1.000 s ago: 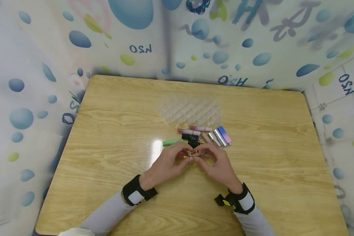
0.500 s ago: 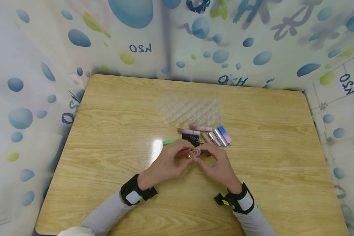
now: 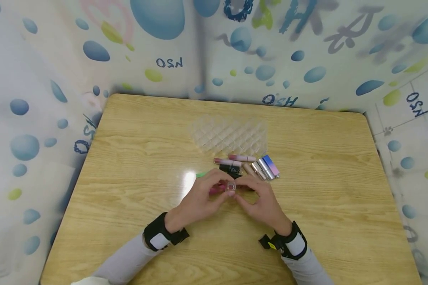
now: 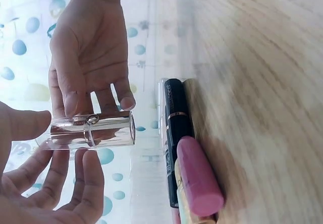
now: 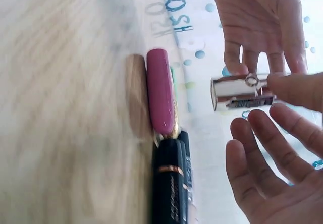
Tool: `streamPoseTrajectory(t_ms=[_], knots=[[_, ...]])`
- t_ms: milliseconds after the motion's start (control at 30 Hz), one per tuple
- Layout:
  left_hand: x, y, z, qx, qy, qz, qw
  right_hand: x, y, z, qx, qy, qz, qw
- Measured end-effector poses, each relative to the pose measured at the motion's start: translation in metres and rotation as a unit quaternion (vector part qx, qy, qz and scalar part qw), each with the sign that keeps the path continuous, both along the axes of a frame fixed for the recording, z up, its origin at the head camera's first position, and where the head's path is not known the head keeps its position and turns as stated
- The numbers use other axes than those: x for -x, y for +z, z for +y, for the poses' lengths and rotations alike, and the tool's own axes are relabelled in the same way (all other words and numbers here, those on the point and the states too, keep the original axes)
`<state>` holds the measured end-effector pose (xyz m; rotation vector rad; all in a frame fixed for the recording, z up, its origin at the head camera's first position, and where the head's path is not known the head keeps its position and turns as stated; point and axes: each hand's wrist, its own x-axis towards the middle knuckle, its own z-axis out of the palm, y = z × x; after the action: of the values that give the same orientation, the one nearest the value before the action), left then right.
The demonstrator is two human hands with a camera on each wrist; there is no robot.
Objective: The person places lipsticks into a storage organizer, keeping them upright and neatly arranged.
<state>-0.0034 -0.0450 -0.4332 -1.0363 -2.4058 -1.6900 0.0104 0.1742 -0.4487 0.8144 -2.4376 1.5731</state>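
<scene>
Both hands meet over the table, around a short lipstick [image 3: 231,186] with a clear, shiny case and a small ring at its middle. My left hand [image 3: 199,198] pinches it between thumb and fingertips. From the other side, the thumb and fingers of my right hand [image 3: 264,200] also pinch it. In the left wrist view the lipstick [image 4: 108,130] lies sideways, raised off the table. Close by on the table are a pink tube [image 4: 199,176] and a black tube [image 4: 176,113] with a gold band.
Beyond the hands lie several more cosmetic tubes, among them a pink-lilac lip gloss [image 3: 227,162], silver tubes [image 3: 265,169] and a blue-to-pink one [image 3: 271,166]. A clear organizer with a grid of compartments [image 3: 230,134] stands behind them. A patterned curtain [image 3: 214,51] borders the table.
The lipstick has turned in the fingers, from lying sideways to pointing its end up at the head camera. Both hands stay nearly in place.
</scene>
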Motion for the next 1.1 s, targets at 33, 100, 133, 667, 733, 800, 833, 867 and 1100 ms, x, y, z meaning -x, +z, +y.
streamPoseTrajectory(t_ms=[33, 100, 133, 667, 733, 800, 833, 867, 1100], knots=[[0.001, 0.0, -0.001, -0.004, 0.003, -0.002, 1.0, 0.001, 0.001, 0.001, -0.005, -0.002, 0.003, 1.0], [0.004, 0.001, -0.003, -0.009, 0.015, -0.001, 0.9999, 0.003, 0.003, 0.005, -0.018, -0.009, 0.006, 0.9998], [0.006, 0.002, -0.004, -0.01, 0.021, 0.002, 0.9997, 0.006, 0.004, 0.007, -0.027, -0.016, 0.008, 0.9995], [0.036, 0.015, -0.035, -0.023, 0.09, 0.002, 0.9957, 0.064, 0.011, 0.044, -0.229, -0.146, 0.054, 0.9609], [0.041, 0.016, -0.038, -0.022, 0.099, 0.008, 0.9948, 0.07, 0.008, 0.046, -0.244, -0.146, 0.041, 0.9578], [0.046, 0.018, -0.04, -0.021, 0.104, 0.012, 0.9943, 0.075, 0.005, 0.047, -0.257, -0.148, 0.035, 0.9544], [0.048, 0.018, -0.041, -0.021, 0.107, 0.013, 0.994, 0.077, 0.003, 0.047, -0.266, -0.147, 0.036, 0.9521], [0.05, 0.018, -0.043, -0.022, 0.111, 0.014, 0.9935, 0.079, 0.001, 0.046, -0.272, -0.146, 0.038, 0.9505], [0.071, 0.02, -0.053, -0.027, 0.143, 0.016, 0.9892, 0.088, -0.006, 0.042, -0.268, -0.15, 0.049, 0.9505]])
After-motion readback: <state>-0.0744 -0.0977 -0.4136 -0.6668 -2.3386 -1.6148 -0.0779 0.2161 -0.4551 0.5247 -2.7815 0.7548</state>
